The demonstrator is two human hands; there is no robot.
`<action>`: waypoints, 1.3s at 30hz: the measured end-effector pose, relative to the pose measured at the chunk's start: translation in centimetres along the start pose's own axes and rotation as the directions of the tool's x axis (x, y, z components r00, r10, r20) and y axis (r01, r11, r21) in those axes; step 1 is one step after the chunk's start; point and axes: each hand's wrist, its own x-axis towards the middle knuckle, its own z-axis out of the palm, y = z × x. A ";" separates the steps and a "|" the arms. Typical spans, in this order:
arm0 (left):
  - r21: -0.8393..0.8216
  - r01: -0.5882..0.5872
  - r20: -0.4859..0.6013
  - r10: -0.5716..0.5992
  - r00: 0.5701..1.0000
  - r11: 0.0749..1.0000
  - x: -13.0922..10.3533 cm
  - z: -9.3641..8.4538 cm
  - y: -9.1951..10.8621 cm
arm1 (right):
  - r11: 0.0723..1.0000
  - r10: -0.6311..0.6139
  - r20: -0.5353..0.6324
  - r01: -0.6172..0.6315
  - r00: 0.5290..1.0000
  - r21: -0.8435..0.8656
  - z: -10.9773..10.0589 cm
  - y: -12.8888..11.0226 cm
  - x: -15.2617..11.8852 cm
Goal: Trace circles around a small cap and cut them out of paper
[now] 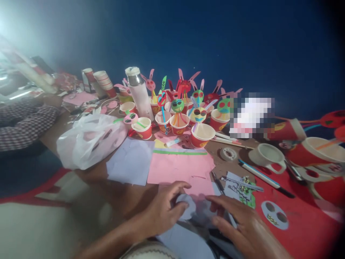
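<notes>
In the head view, my left hand (pixel 168 204) is low in the middle, its thumb pressed on a pale blue paper circle (pixel 190 209). Its index finger curves above the circle; the fingers behind it are hidden. To the right, my right hand (pixel 237 221) is open, thumb and fingers apart, with nothing visibly held. Beneath both hands lie pink paper (pixel 178 168) and more pale blue paper (pixel 183 242). On the red sheet (pixel 272 198) by my right hand rests a pale paper face (pixel 275 215) with two dark eye shapes.
Red paper cups (pixel 203 136) with colourful paper-faced figures line the back, near a flask (pixel 140 95). A white plastic bag (pixel 93 142) is left. Tape (pixel 228 154), a mug (pixel 266 157), a marker (pixel 260 174) and a pen (pixel 217 182) lie right. Another person's checked sleeve (pixel 29 120) reaches in.
</notes>
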 end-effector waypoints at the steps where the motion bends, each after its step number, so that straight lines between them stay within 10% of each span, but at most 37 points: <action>1: -0.008 -0.021 -0.005 0.021 1.000 1.000 0.1 0.4 0.1 | 0.997 0.040 0.037 -0.042 0.999 0.065 0.2 -0.6 0.6; 11: -0.069 -0.005 0.015 0.006 1.000 0.998 0.5 0.2 -0.3 | 0.886 0.257 0.290 -0.345 0.922 0.310 1.7 -1.8 1.6; 19: 0.529 0.015 -0.043 0.009 0.999 0.849 5.9 -5.5 -1.9 | 0.923 0.271 0.284 -0.332 0.920 0.197 1.2 -0.4 0.7; 39: 0.714 -0.069 0.121 -0.026 0.992 0.697 7.7 -5.1 -1.2 | 0.925 0.258 0.227 -0.308 0.939 0.222 1.5 0.2 1.0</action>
